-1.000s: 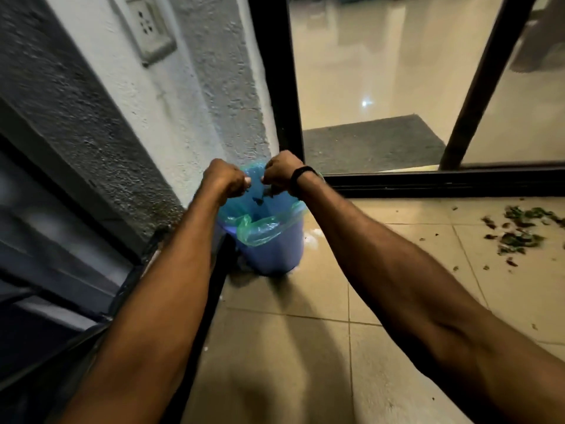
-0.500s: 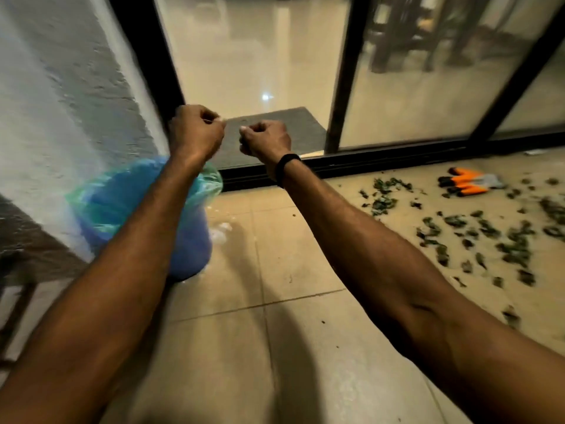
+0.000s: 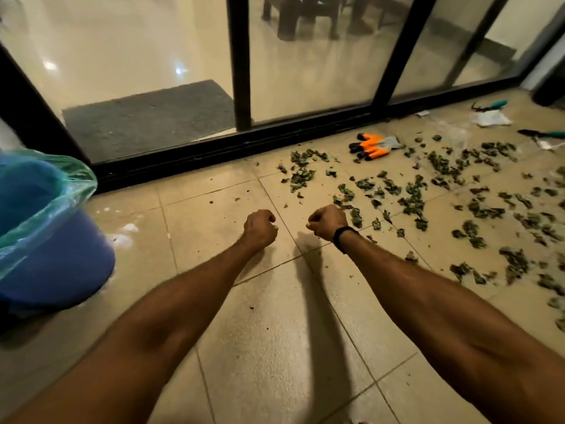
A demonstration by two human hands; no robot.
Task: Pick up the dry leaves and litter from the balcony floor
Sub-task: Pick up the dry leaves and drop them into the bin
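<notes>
Grips as tight fists, nothing showing inside, left hand beside right hand, dry leaves just beyond the right.

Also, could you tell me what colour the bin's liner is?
The liner is translucent green; head view.

Beige tiled floor; black-framed glass doors at twelve o'clock, a dark mat (inside, on glossy flooring) at eleven.

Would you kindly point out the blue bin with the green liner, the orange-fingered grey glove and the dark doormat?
Blue bin with green liner (image 3: pixel 61 264), head view, its blue side wall.
Orange-fingered grey glove (image 3: pixel 376 145), head view, an orange finger.
Dark doormat (image 3: pixel 146 117), head view, its middle.
</notes>
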